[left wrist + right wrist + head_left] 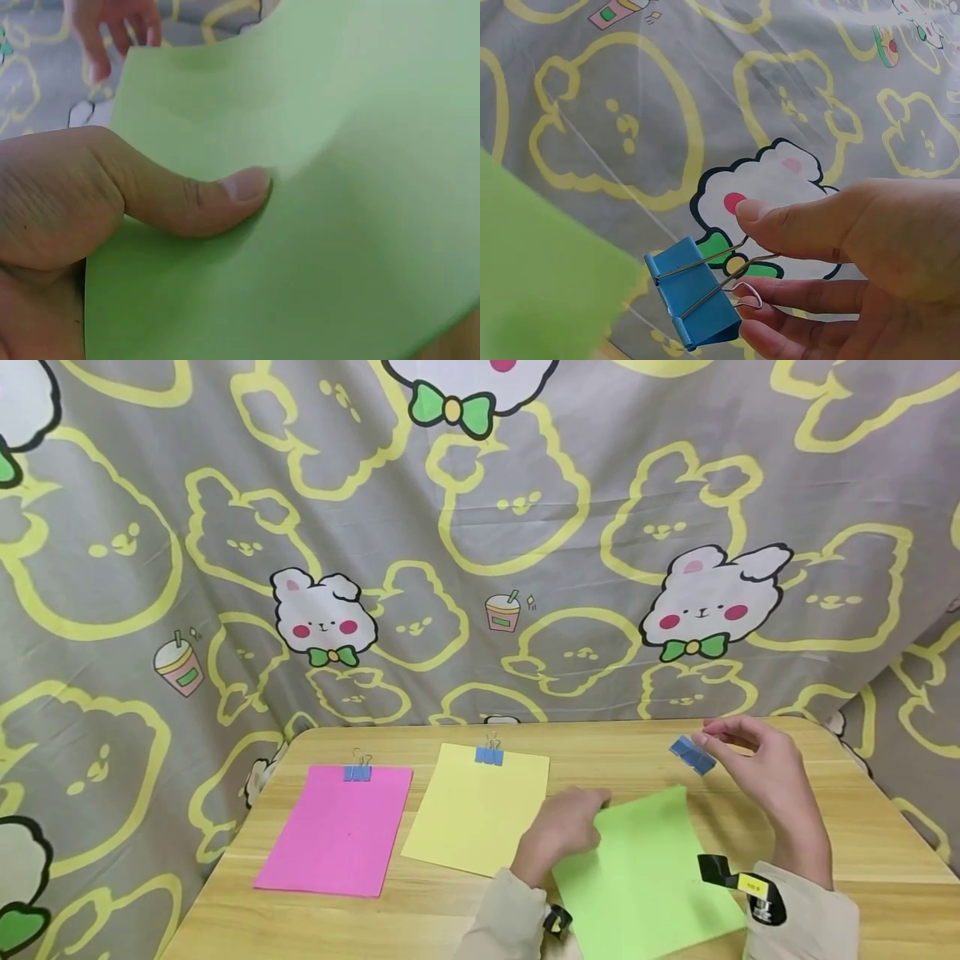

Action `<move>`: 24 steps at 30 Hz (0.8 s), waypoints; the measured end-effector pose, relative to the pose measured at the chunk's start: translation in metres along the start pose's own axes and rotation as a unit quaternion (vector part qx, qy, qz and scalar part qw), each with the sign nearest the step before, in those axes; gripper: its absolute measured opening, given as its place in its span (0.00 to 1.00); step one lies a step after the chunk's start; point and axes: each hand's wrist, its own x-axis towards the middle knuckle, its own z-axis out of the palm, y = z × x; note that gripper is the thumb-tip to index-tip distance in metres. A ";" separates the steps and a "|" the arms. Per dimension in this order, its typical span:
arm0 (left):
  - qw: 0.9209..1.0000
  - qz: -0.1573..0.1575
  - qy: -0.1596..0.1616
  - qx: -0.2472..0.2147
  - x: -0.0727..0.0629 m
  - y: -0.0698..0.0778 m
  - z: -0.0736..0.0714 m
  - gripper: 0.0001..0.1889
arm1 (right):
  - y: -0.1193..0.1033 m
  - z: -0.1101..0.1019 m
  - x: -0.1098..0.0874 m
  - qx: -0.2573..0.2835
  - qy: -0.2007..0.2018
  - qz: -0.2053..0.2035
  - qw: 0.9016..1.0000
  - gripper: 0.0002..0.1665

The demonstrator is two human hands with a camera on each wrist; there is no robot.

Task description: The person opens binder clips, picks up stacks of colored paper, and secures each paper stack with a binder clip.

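Light green paper (648, 881) is raised at a tilt over the table's front right part. My left hand (561, 828) grips its left edge; in the left wrist view the thumb (217, 202) presses on the face of the sheet while the other fingers are hidden behind it. My right hand (772, 777) holds a blue binder clip (692, 755) beyond the paper's far right corner. The right wrist view shows the clip's wire handles between thumb and fingers, its blue body (694, 292) apart from the paper.
Pink paper (337, 831) lies at the left of the wooden table (210, 910), a blue binder clip (357, 772) on its far edge. Beside it, yellow paper (472, 810) carries another blue clip (489, 756). A patterned curtain (420, 527) hangs behind the table.
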 end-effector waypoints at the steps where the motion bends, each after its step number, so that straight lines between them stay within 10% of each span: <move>1: 1.000 -0.004 0.004 -0.011 0.000 -0.004 -0.001 0.25 | 0.000 0.000 0.000 -0.001 0.000 0.000 1.000 0.22; 7: 0.986 0.007 0.040 -0.163 -0.002 -0.035 -0.012 0.28 | 0.000 0.000 0.001 0.004 0.009 -0.005 1.000 0.21; 18: 0.873 0.002 0.148 -0.465 -0.014 -0.101 -0.043 0.16 | 0.003 0.000 0.001 0.010 0.034 0.010 0.999 0.26; 24: 0.836 0.012 0.208 -0.508 -0.016 -0.114 -0.045 0.13 | 0.003 0.002 0.000 0.011 0.010 0.005 1.000 0.29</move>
